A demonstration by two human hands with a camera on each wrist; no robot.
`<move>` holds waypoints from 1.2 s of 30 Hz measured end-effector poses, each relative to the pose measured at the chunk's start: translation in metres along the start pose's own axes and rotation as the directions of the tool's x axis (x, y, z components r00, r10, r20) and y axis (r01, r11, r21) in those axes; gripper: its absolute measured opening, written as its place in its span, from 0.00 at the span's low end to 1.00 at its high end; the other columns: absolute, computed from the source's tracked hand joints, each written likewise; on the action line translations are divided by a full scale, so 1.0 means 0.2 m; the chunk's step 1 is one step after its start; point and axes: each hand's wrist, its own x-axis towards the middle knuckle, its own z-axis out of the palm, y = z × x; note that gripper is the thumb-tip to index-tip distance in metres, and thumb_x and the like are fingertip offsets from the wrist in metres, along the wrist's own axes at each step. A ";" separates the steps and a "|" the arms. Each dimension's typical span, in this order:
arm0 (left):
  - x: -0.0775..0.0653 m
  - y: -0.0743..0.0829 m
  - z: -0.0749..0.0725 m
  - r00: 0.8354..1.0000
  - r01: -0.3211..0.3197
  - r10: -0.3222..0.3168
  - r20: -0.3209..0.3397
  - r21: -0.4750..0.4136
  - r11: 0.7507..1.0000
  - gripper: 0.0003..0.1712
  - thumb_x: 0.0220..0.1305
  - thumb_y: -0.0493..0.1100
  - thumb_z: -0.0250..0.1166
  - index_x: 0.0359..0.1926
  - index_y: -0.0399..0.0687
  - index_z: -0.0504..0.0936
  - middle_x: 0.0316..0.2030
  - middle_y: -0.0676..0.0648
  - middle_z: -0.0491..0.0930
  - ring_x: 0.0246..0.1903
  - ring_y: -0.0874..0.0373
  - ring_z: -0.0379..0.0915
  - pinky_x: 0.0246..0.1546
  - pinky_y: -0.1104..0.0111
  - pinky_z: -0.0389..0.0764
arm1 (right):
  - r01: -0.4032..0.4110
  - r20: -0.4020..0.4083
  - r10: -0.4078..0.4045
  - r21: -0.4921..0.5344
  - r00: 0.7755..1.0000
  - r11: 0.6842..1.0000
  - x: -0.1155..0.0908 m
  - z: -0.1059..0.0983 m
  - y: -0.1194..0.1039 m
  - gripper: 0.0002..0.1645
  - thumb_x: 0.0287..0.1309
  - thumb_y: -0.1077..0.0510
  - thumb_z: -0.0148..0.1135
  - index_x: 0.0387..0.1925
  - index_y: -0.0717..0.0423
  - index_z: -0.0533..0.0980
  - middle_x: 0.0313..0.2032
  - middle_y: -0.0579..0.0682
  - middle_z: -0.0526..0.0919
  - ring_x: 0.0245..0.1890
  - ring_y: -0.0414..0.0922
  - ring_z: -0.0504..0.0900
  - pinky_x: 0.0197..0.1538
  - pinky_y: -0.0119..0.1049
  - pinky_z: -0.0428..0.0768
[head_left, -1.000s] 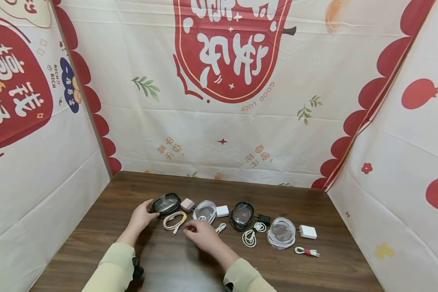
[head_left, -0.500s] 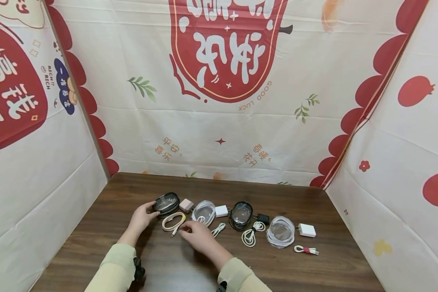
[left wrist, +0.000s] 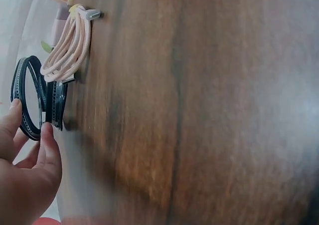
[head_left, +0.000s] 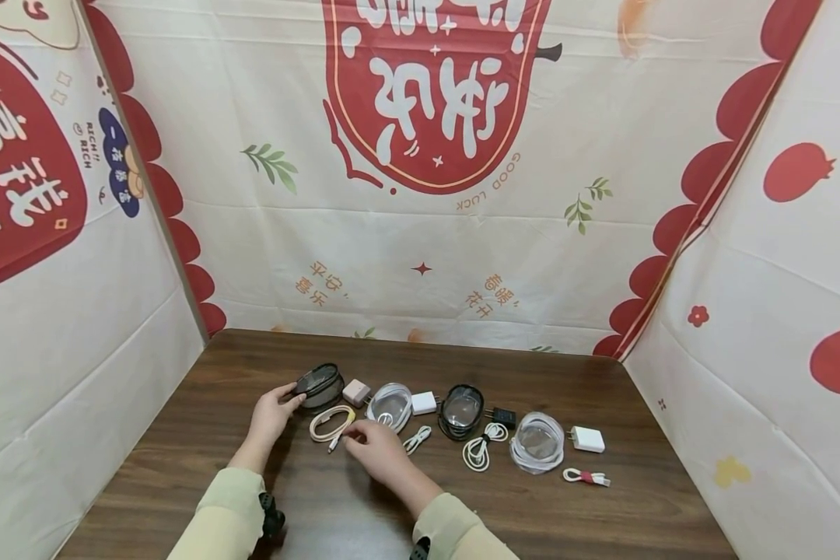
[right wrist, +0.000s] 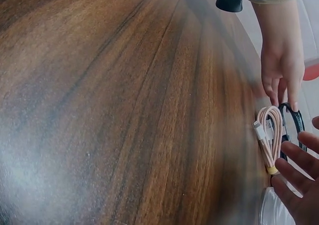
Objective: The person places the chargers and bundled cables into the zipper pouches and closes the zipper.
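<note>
At the far left of the row stands a small oval see-through case (head_left: 320, 389) with black zipper trim. My left hand (head_left: 269, 420) pinches the rim of its lid between thumb and fingers. In the left wrist view the lid's zipper ring (left wrist: 22, 93) is parted from the base (left wrist: 56, 105). My right hand (head_left: 379, 449) hovers by the coiled pale pink cable (head_left: 332, 425), holding nothing, its fingers loosely spread in the right wrist view. Beside the case sits a pink charger plug (head_left: 356, 393).
Rightward along the wooden table (head_left: 322, 513) lie a white-trimmed clear case (head_left: 390, 406), a white plug (head_left: 424, 403), a short white cable (head_left: 417, 440), another black-trimmed case (head_left: 462, 412), a black plug (head_left: 504, 418), a white cable (head_left: 485, 449), another white-trimmed case (head_left: 537, 445), a white plug (head_left: 588, 439) and a red-tied cable (head_left: 586, 477).
The black-trimmed case's lid has risen and tilted in my left hand. My right hand has shifted slightly left toward the pink cable. The head view has turned a little.
</note>
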 end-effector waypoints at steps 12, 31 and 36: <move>-0.02 0.04 0.02 0.991 0.119 -0.136 -0.006 -0.455 0.883 0.25 0.69 0.31 0.57 0.63 0.22 0.65 0.51 0.28 0.75 0.35 0.54 0.83 0.40 0.68 0.83 | 0.016 -0.006 -0.016 0.010 1.000 1.000 0.01 0.00 -0.01 0.14 0.62 0.53 0.59 0.43 0.54 0.83 0.38 0.41 0.83 0.38 0.36 0.79 0.45 0.33 0.77; -0.06 0.05 -0.06 0.973 0.194 -0.231 0.002 -0.547 0.814 0.23 0.72 0.38 0.56 0.62 0.26 0.68 0.53 0.32 0.74 0.36 0.55 0.83 0.38 0.65 0.83 | 0.014 -0.022 -0.012 0.092 1.000 0.996 0.03 0.00 0.02 0.11 0.61 0.55 0.61 0.42 0.55 0.83 0.36 0.44 0.83 0.37 0.38 0.79 0.45 0.35 0.77; -0.07 0.03 -0.08 0.971 0.198 -0.238 -0.002 -0.548 0.813 0.24 0.72 0.38 0.56 0.62 0.26 0.68 0.51 0.34 0.77 0.37 0.53 0.83 0.39 0.65 0.83 | -0.002 -0.008 0.003 0.095 1.000 0.995 0.03 -0.01 0.01 0.11 0.62 0.57 0.60 0.43 0.55 0.82 0.36 0.44 0.83 0.38 0.38 0.79 0.46 0.35 0.77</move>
